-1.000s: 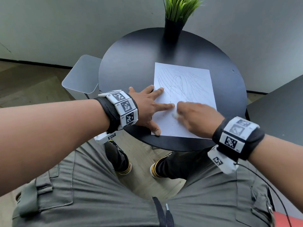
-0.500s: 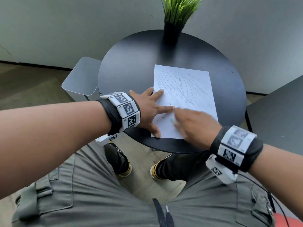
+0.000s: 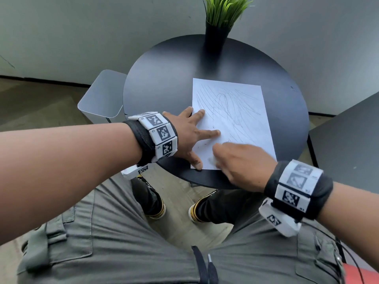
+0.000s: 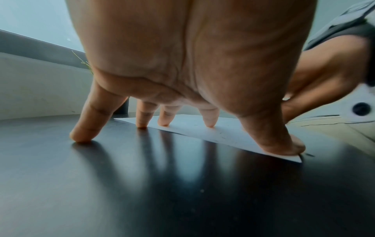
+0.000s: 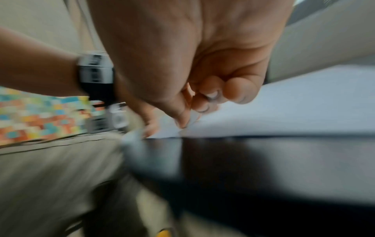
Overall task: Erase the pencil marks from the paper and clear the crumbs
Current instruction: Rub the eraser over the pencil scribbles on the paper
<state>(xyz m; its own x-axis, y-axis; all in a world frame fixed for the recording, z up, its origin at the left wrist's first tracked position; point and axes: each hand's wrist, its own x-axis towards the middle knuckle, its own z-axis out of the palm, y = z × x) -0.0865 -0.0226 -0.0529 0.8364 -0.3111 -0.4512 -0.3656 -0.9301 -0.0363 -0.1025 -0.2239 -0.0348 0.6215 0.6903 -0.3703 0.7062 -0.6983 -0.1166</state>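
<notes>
right hand [image 3: 242, 160] blurred, eraser [image 3: 212, 160] barely visible

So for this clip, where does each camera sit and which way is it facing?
Head: worn high, looking down at the round table, paper, both forearms, trousers, shoes.
Left wrist: under the left hand, looking along the palm at fingertips pressing the sheet's edge.
Right wrist: under the right hand, blurred, facing curled fingers pinching a pale eraser.
Shared: all three show paper and table; each wrist view catches the other hand.
</notes>
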